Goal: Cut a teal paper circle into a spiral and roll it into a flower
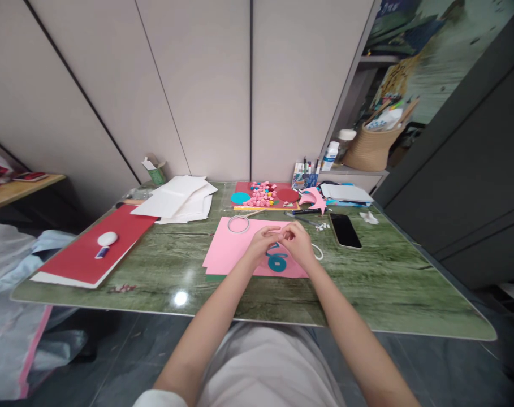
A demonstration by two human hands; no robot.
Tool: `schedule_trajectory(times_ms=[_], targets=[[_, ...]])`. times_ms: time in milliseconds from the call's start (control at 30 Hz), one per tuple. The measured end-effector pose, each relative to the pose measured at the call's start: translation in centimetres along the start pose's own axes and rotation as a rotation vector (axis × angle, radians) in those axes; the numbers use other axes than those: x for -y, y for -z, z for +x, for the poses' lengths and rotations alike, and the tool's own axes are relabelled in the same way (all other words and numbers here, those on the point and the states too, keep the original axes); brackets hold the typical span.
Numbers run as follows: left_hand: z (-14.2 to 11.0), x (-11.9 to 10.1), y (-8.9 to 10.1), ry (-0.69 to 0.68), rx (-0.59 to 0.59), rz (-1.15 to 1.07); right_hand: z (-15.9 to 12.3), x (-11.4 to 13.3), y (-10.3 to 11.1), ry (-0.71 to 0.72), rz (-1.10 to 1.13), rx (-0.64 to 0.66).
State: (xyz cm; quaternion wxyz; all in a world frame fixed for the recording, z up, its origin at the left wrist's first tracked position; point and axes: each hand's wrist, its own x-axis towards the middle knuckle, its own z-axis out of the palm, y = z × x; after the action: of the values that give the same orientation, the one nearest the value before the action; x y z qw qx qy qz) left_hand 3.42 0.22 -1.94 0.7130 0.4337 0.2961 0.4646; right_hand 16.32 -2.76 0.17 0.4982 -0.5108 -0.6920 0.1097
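My left hand (pixel 263 241) and my right hand (pixel 298 243) meet over a pink sheet of paper (pixel 231 249) on the green table (pixel 388 271). Both have their fingers curled and pinched together at the fingertips, on something too small to make out. A teal round cut-out (pixel 277 263) lies on the pink sheet just under the hands. A clear tape ring (pixel 238 224) rests on the sheet's far left corner.
A black phone (pixel 345 230) lies right of the hands. At the back are white paper sheets (pixel 180 199), a red sheet with small pink and coloured pieces (pixel 263 195) and pink cut-outs (pixel 314 199). A red board (pixel 91 249) with a white glue bottle (pixel 106 240) lies left.
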Motion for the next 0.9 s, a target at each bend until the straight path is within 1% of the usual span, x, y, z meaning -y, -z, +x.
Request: schedule_trajectory(times_ms=[100, 167, 333, 500, 600, 733, 900], targets=[[0.0, -0.3, 0.0, 0.039, -0.053, -0.048, 0.0, 0.0, 0.1, -0.005, 0.012, 0.024], [0.1, -0.4, 0.0, 0.044, -0.065, -0.061, -0.1, 0.0, 0.1, -0.004, 0.027, 0.041], [0.3, -0.2, 0.4, 0.026, -0.058, -0.073, -0.1, 0.1, 0.2, 0.009, 0.081, 0.067], [0.0, -0.2, 0.4, 0.058, 0.0, -0.085, -0.1, 0.1, 0.2, 0.03, 0.131, 0.129], [-0.1, -0.3, 0.3, 0.043, -0.014, -0.054, -0.1, -0.1, 0.1, 0.047, 0.133, 0.152], [-0.1, -0.3, 0.2, 0.036, -0.04, -0.018, -0.1, -0.5, 0.0, 0.026, 0.129, 0.124], [-0.2, -0.3, 0.1, 0.049, -0.019, -0.014, -0.1, -0.8, -0.1, 0.004, 0.112, 0.062]])
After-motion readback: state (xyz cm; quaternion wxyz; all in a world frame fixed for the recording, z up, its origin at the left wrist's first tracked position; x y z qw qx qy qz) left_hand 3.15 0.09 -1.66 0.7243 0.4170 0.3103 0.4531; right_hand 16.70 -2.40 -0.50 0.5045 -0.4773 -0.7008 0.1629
